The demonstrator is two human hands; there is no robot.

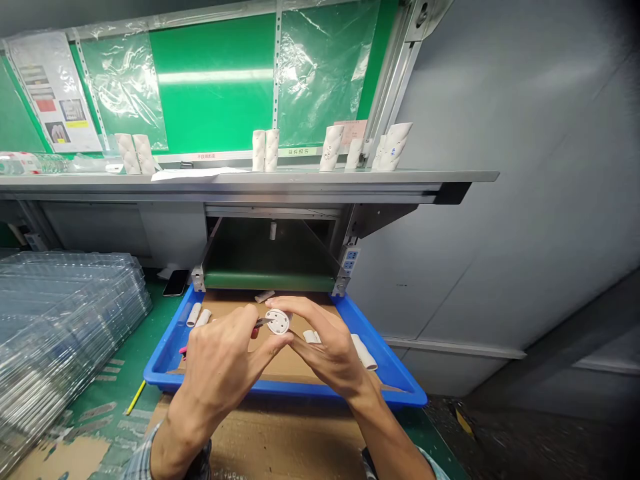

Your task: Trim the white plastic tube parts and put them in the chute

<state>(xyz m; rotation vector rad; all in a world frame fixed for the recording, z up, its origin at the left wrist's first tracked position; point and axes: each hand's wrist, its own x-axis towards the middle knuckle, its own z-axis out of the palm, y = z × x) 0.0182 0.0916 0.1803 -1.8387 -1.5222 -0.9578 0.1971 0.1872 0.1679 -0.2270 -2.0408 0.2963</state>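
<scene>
A small white plastic disc sits between the hands, just above a blue tray. It looks light and stiff, so its rim seems the place to hold. The right grip pinches that rim, while the left grip closes around a pink-handled tool, its metal tip at the disc.

Bright, flat indoor light from above, with a pale streak of glare across the green board and sharp glints on the plastic sheet. Soft, deep shade under the shelf. Crisp focus on the left hand and right hand, wide-lens bowing toward the edges, and dark, smeared blur over the floor at lower right.
</scene>
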